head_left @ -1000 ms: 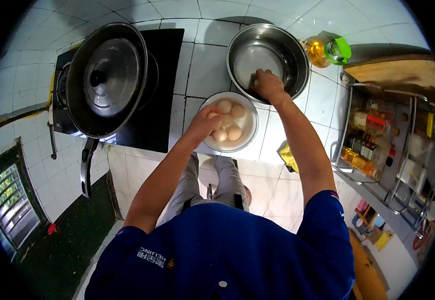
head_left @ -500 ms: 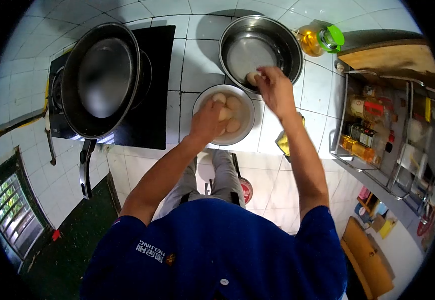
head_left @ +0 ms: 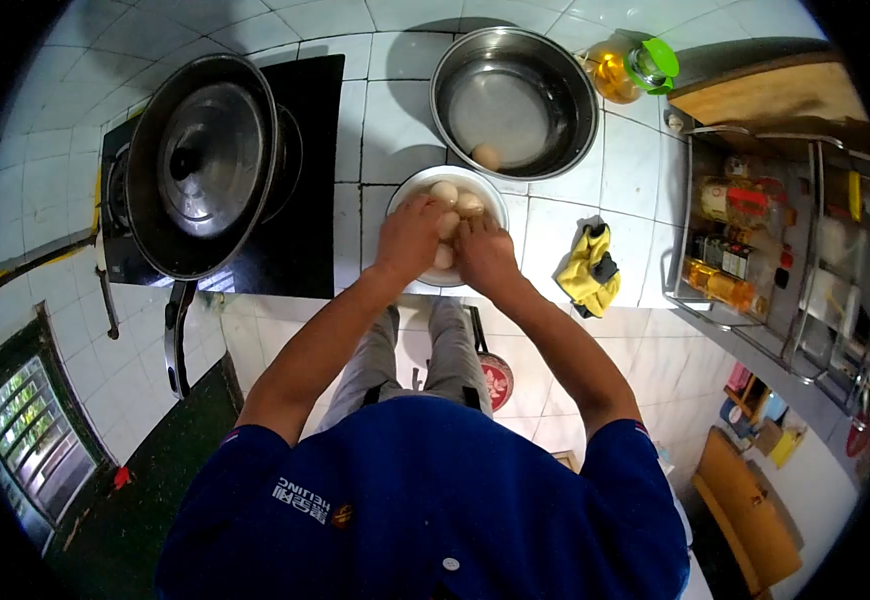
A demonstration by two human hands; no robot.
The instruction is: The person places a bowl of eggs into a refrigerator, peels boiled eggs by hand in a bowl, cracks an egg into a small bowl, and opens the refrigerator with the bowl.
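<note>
White-tiled kitchen, white-tiled worktop (head_left: 545, 235); black hob (head_left: 310, 200) at its left end. On the hob, your dark pan (head_left: 140, 190) with a lid (head_left: 217, 150) lying inside, handle (head_left: 175, 340) out past the front edge. White bowl (head_left: 420, 180) close to the front edge, middle stretch, right of the hob. Inside: brownish eggs (head_left: 444, 193), at least 4 visible. Your left hand (head_left: 410, 238) is over the bowl's left side, fingers curled against the eggs; your right hand (head_left: 487, 255) is over its right side, fingers bent down into it. Cannot tell whether either has closed on 1. Metal basin (head_left: 580, 150) just behind the bowl, to the right, 1 egg (head_left: 485, 157) low against the near wall. Green-lidded bottle (head_left: 617, 78), amber liquid, beside the basin towards the back right corner. Yellow-and-black cloth item (head_left: 590, 270) at the front edge, right of the bowl.
</note>
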